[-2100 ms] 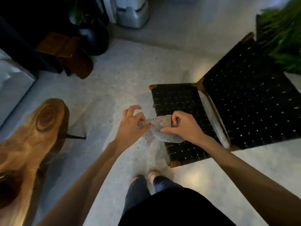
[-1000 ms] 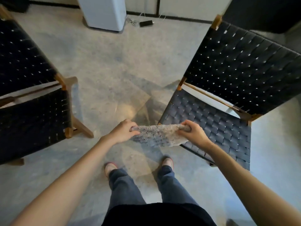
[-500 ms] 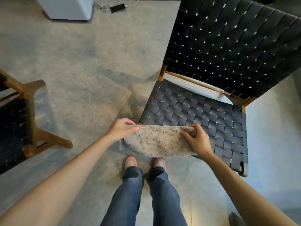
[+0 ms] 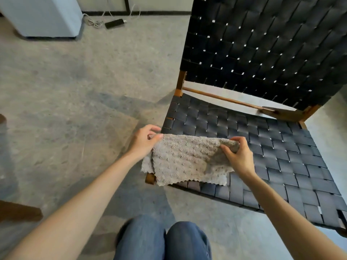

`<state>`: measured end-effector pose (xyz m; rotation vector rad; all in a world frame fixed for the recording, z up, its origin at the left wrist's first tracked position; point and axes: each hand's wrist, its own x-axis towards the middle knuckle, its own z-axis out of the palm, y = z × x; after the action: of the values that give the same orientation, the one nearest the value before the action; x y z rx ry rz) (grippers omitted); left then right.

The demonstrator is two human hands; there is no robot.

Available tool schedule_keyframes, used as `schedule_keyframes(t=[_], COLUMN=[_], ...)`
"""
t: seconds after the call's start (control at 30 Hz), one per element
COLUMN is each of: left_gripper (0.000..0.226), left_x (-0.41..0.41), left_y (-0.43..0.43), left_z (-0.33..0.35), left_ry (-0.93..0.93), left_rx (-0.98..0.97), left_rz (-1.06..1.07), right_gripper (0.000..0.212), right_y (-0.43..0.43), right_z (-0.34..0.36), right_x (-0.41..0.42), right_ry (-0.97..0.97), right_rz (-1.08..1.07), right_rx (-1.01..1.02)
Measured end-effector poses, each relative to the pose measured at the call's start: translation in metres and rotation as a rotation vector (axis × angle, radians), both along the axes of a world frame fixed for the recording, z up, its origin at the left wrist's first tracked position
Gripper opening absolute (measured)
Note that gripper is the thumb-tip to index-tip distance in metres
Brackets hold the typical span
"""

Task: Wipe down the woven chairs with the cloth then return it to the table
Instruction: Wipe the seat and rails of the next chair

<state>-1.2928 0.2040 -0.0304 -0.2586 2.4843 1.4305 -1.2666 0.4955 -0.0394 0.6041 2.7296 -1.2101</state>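
woven chair (image 4: 262, 151): black strap weave, wooden frame; seat and backrest fill the right side.
floor (image 4: 75, 91): grey, speckled.
white unit (image 4: 43, 15): stands at far left.
cloth (image 4: 184, 158): grey-beige, nubbly; spread between both hands over the seat's front corner, lower edge hanging.
left hand (image 4: 144, 141): pinches the cloth's upper left corner.
right hand (image 4: 240, 156): fingers curled round the cloth's upper right corner.
black device (image 4: 114, 23): on the floor beside white cables.

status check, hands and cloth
Hands: left hand and right hand pinch cloth. Held over front corner of woven chair. Nothing in the way.
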Motion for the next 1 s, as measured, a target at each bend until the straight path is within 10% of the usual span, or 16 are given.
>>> schedule_keyframes(t=[0.37, 0.67, 1.0], left_gripper=[0.018, 0.063, 0.012], left_x=[-0.053, -0.012, -0.017], left_y=[0.013, 0.020, 0.012], left_z=[-0.091, -0.067, -0.035], left_ry=[0.466, 0.345, 0.445], left_rx=[-0.326, -0.423, -0.226], left_rz=[-0.270, -0.782, -0.617], right_gripper=[0.055, 0.066, 0.037], right_y=[0.001, 0.011, 0.024], right_z=[-0.107, -0.108, -0.065], right_x=[-0.055, -0.050, -0.026], right_ry=[0.360, 0.398, 0.136], right_rz=[0.030, 0.027, -0.025], right_rx=[0.142, 0.210, -0.103])
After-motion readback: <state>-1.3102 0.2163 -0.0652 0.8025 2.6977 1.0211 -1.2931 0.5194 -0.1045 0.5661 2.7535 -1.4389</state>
